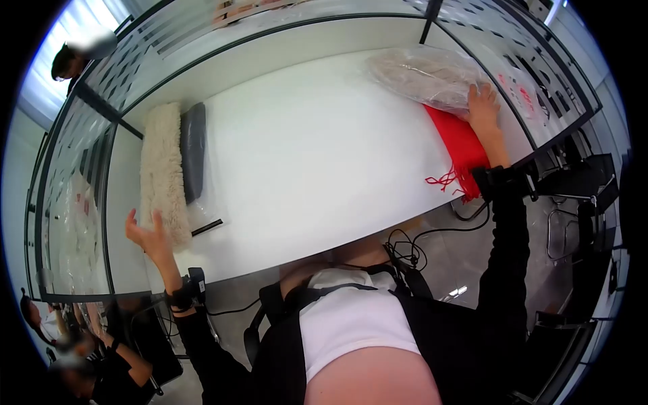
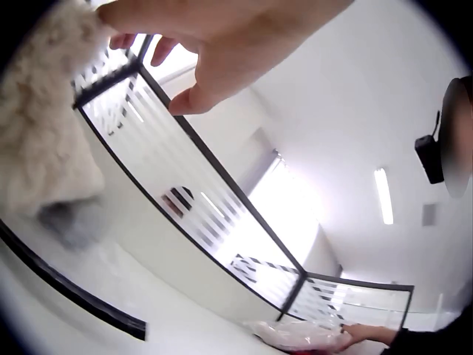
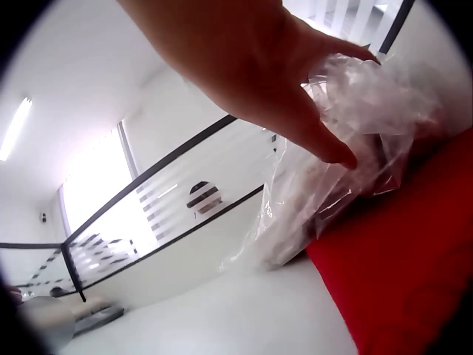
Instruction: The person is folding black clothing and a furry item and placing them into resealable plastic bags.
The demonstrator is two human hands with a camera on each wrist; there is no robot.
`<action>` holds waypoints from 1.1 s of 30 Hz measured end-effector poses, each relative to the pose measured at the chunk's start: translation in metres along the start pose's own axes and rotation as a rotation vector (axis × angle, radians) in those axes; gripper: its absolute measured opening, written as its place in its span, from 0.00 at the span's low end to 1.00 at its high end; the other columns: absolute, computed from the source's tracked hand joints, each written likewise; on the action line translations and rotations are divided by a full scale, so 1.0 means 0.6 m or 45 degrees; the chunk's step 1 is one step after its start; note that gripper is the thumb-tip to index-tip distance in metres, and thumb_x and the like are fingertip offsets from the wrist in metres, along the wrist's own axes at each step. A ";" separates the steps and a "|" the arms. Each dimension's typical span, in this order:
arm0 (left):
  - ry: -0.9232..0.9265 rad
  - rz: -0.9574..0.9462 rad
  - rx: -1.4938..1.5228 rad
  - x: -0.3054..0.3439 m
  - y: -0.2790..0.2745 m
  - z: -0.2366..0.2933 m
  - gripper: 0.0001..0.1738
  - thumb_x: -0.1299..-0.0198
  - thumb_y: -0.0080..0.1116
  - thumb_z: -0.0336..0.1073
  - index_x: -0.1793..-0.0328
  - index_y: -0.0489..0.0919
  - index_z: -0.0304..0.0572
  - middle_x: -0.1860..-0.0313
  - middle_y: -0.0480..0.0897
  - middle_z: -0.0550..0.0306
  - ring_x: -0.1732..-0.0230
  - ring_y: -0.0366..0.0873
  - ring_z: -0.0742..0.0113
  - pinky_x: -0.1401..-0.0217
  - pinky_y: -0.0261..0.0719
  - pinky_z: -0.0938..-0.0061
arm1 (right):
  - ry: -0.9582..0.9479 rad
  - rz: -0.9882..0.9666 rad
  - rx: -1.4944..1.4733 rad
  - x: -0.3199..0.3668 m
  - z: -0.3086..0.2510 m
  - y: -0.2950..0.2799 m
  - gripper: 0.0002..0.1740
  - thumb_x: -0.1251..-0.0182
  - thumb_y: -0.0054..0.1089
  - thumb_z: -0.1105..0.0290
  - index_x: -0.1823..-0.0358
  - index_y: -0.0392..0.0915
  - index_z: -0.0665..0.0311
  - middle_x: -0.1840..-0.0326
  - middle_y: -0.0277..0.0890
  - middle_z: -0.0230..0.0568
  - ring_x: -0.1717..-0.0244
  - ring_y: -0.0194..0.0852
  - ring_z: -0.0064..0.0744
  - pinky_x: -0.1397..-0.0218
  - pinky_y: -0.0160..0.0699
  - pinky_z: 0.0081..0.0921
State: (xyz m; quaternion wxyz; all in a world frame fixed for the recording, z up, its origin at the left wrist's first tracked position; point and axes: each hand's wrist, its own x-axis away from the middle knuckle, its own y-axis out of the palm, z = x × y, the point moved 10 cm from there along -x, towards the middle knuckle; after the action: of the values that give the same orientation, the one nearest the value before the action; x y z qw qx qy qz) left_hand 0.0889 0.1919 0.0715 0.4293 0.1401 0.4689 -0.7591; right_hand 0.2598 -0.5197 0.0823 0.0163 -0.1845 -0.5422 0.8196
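My left hand [image 1: 154, 241] is at the near end of a long fluffy beige piece [image 1: 162, 155], its fingers spread and nothing in its grip. In the left wrist view the fleecy pile [image 2: 44, 118] reaches up beside the fingertips. On the right side of the table, my right hand [image 1: 484, 113] rests at the edge of a clear plastic bag [image 1: 418, 75] with something beige inside. Thumb and fingers stand apart against the crinkled plastic [image 3: 347, 140] in the right wrist view. Partly beneath the bag lies a red scarf [image 1: 459, 138], with its fringe toward the table's front edge.
Beside the fluffy piece lies a dark grey folded item [image 1: 194, 152] in clear plastic. A short black bar [image 1: 206, 227] lies near the front left of the white table [image 1: 297, 155]. Black-framed clear partitions [image 1: 108, 169] surround it. Cables [image 1: 408, 250] hang below the front edge.
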 end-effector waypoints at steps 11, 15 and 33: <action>0.812 -0.649 0.508 0.145 0.136 0.369 0.24 0.53 0.60 0.27 0.48 0.68 0.39 0.42 0.62 0.43 0.41 0.62 0.47 0.42 0.65 0.61 | -0.570 0.163 -1.345 0.004 -0.321 -0.107 0.19 0.47 0.59 0.63 0.59 0.67 0.67 0.62 0.72 0.51 0.59 0.70 0.49 0.57 0.68 0.39; 0.616 -0.874 0.621 0.144 0.211 0.342 0.27 0.48 0.60 0.32 0.44 0.63 0.34 0.44 0.66 0.44 0.46 0.68 0.51 0.46 0.70 0.65 | -1.168 -0.465 -1.719 0.162 -0.469 -0.170 0.29 0.48 0.63 0.59 0.47 0.65 0.66 0.47 0.67 0.50 0.47 0.67 0.48 0.45 0.66 0.35; -0.737 -1.573 1.357 0.228 0.332 0.252 0.07 0.43 0.54 0.32 0.62 0.72 0.37 0.66 0.77 0.59 0.65 0.74 0.74 0.60 0.75 0.79 | -1.019 0.271 -1.419 0.200 -0.262 -0.142 0.10 0.54 0.63 0.77 0.70 0.72 0.63 0.52 0.70 0.32 0.57 0.73 0.34 0.60 0.75 0.27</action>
State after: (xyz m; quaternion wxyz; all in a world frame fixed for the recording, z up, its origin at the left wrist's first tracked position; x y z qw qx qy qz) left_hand 0.1929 -0.0436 -0.0517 -0.0805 -0.1559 -0.0851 -0.9808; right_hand 0.1835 -0.3188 0.0703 -0.3626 0.0990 -0.8256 0.4209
